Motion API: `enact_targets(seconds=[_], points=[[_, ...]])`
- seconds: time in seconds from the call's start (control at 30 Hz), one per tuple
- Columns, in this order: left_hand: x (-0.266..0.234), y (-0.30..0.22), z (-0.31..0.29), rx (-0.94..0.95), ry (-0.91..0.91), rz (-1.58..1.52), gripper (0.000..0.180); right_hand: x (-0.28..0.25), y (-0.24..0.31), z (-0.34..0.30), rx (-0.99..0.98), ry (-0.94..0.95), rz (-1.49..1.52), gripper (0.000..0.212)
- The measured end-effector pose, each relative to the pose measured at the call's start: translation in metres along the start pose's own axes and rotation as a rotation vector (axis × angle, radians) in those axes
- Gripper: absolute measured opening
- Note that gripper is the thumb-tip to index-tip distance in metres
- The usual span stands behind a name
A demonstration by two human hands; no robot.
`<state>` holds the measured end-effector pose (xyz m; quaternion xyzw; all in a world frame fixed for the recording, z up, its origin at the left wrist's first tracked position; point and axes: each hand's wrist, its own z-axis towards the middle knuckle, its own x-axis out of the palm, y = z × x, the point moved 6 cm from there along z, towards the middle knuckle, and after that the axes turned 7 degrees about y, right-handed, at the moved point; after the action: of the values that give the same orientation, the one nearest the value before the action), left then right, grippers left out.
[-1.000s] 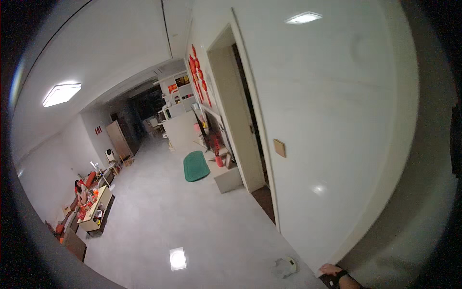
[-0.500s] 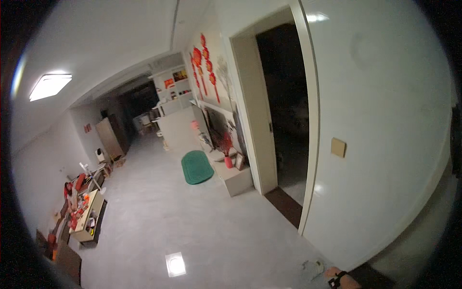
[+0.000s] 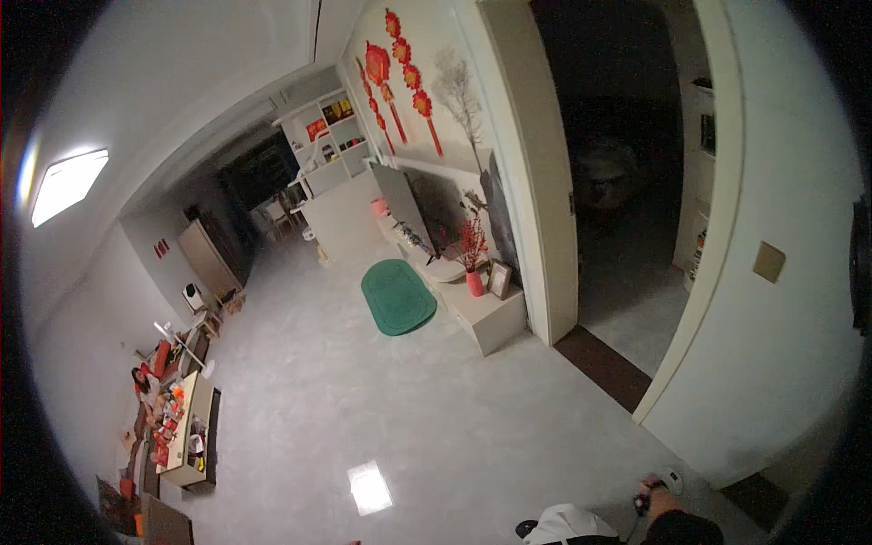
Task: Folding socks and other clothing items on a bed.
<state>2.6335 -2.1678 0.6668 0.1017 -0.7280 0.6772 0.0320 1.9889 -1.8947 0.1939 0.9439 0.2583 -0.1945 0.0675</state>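
Note:
Low at the right, my right hand [image 3: 661, 501] reaches in from a dark sleeve, with a black strap-like piece around it. Its fingers look bent beside a small, pale rounded thing [image 3: 672, 479], too dim to name. A thin dark line runs down from the hand. To its left, at the lower edge, a bulky white thing [image 3: 570, 523] with a black end is partly cut off. Only a sliver of skin, perhaps my left hand [image 3: 353, 542], shows at the bottom edge; its fingers are hidden.
A doorway [image 3: 627, 209] opens into a dark room at right. Farther off are a low white cabinet [image 3: 498, 320] with a red vase [image 3: 474, 282], and a green mat [image 3: 398, 297]. A person [image 3: 145, 381] sits at left behind a cluttered coffee table [image 3: 193, 427].
The view has shifted, so the doorway and wall switch sit farther right. My right hand shows more of its sleeve. The bulky white thing and the skin sliver now show at the lower edge.

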Motion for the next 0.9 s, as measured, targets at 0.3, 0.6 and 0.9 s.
enact_targets(seconds=[0.3, 0.6, 0.9], points=[[-0.066, 0.002, 0.164, -0.006, -0.196, -0.101, 0.02, -0.172, 0.502, -0.141, -0.729, -0.174, 0.116, 0.038], [-0.082, -0.02, 0.432, 0.047, -0.06, -0.103, 0.02, -0.125, 0.516, 0.028, -0.296, -0.045, -0.016, 0.038], [-0.004, -0.025, 0.661, -0.13, 0.14, 0.008, 0.045, -0.012, 0.421, 0.057, 0.168, 0.218, 0.942, 0.042]])
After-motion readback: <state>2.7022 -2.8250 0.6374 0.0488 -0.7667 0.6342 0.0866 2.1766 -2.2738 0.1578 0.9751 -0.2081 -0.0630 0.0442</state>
